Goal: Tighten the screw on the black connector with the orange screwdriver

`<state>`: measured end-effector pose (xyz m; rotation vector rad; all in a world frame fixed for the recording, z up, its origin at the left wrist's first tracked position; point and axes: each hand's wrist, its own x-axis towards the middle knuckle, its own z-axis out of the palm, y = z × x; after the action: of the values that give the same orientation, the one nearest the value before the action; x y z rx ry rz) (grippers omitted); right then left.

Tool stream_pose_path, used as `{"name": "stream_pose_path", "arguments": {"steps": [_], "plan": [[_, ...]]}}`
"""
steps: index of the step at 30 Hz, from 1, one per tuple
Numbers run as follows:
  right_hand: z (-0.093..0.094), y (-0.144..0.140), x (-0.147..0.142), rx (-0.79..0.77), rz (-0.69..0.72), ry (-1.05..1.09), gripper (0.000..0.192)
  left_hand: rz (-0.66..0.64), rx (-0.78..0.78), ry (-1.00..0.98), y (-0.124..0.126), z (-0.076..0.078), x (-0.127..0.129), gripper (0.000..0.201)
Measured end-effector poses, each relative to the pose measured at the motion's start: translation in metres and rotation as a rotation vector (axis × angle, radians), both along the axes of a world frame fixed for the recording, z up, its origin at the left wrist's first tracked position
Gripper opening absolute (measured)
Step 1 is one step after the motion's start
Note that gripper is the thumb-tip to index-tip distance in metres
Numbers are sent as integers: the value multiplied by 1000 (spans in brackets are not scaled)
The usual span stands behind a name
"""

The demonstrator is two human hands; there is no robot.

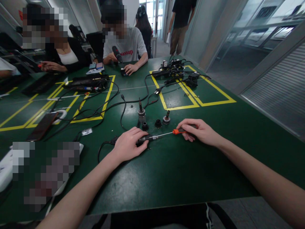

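My left hand [128, 143] is closed around a slim black tool body [145, 139] with a metal front end, lying low over the green table; a cord runs off its left side. My right hand [201, 130] grips a screwdriver [175, 131] by its orange and dark handle. The thin shaft points left, and its tip reaches the tool body near my left fingers; exact contact is hard to make out. Just beyond stand a metal cylinder with a spindle [141, 115], a smaller metal piece with a stem [166, 119], and two black caps, one of them [158, 123] apart from the cylinder.
Black cables [124, 102] cross the table [181, 178]. A dark phone [44, 126] lies at left. Tangled leads and adapters [175, 71] lie at the far right within yellow tape. Across the table, a person [130, 44] holds a dark power tool [117, 53].
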<state>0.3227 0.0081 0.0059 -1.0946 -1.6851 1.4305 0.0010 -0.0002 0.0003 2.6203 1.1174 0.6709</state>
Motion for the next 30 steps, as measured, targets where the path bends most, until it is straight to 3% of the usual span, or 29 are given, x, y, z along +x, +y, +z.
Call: {"name": "stream_pose_path", "arguments": {"steps": [9, 16, 25, 30], "plan": [[-1, 0, -2, 145, 72, -148, 24, 7, 3, 9, -1, 0, 0, 22], [0, -3, -4, 232, 56, -296, 36, -3, 6, 3, 0, 1, 1, 21], [-2, -4, -6, 291, -29, -212, 25, -1, -7, 0, 0, 1, 1, 22], [0, -4, -7, 241, 8, -256, 38, -4, -13, -2, 0, 1, 1, 23]]}}
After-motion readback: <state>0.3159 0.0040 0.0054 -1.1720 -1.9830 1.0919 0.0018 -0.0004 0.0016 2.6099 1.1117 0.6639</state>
